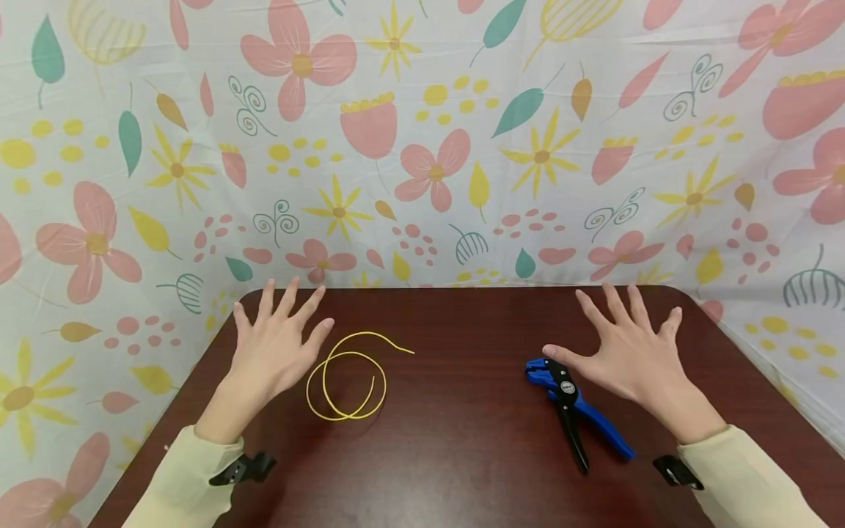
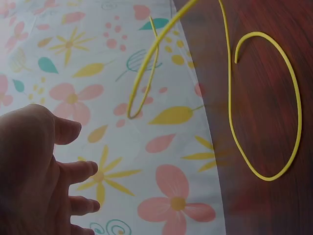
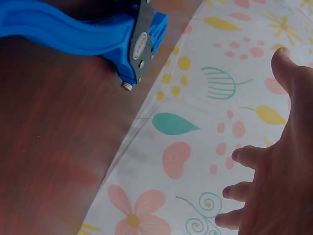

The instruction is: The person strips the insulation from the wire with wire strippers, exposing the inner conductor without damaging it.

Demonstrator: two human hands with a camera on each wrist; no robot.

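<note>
- Head view shows the left hand (image 1: 273, 356) wide open, with the fingers straight and spread; it has hold of nothing.
- The right hand (image 1: 634, 359) is open in the same way, the thumb stretched out to the side, and it also holds nothing.
- Both wrist views agree: each hand is apart from the thing nearest to it. If any finger touches the worktop (image 1: 455, 418), I cannot tell.
- The wire (image 1: 350, 353) lies on the worktop, just beside the left hand, on its thumb side. It is thin, yellow and curled in loose loops which cross; one end lies inside the loop and the other reaches out to the far right.
- The pliers (image 1: 566, 389) lie on the worktop near the right hand, below its thumb in the head view. They are blue and black, with a pale round badge on the head; the two handles, one black and one blue, stand apart.
- Counted: two hands, one wire, one pair of pliers.
- Behind the dark red-brown worktop hangs one flowered cloth (image 1: 432, 172).
</note>
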